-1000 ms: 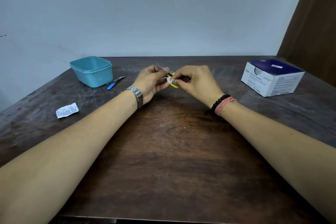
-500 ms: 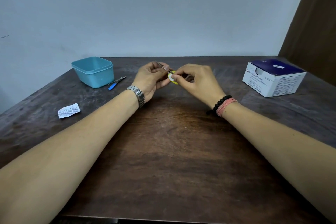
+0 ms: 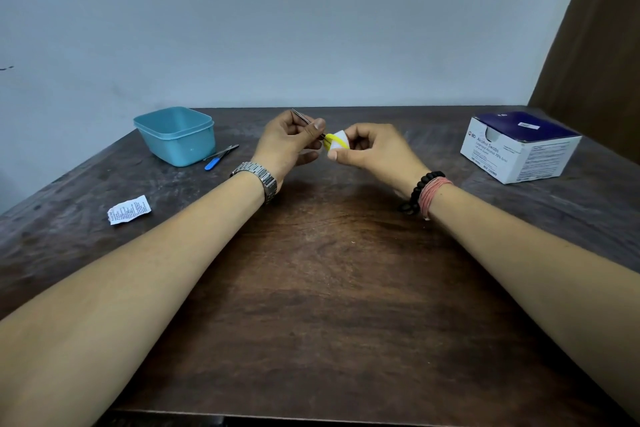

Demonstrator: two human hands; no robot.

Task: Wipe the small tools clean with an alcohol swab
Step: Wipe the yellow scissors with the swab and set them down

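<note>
My left hand (image 3: 287, 146) pinches a small pair of scissors by the metal blades (image 3: 304, 118), whose tip sticks up and to the left past my fingers. The yellow handle loop (image 3: 335, 139) points right. My right hand (image 3: 372, 151) presses a white alcohol swab (image 3: 340, 142) around that yellow loop. Both hands hover just above the far middle of the dark wooden table (image 3: 329, 288). A blue-handled tool (image 3: 218, 158) with a metal piece beside it lies on the table to the left.
A teal plastic tub (image 3: 176, 135) stands at the back left. A torn white swab wrapper (image 3: 129, 210) lies near the left edge. A box of alcohol swabs (image 3: 519, 146) sits at the back right. A wall runs behind the table.
Both hands have lifted slightly and the scissors have turned. The swab has shifted from near the blades out onto the yellow handle loop, and it shows more.
</note>
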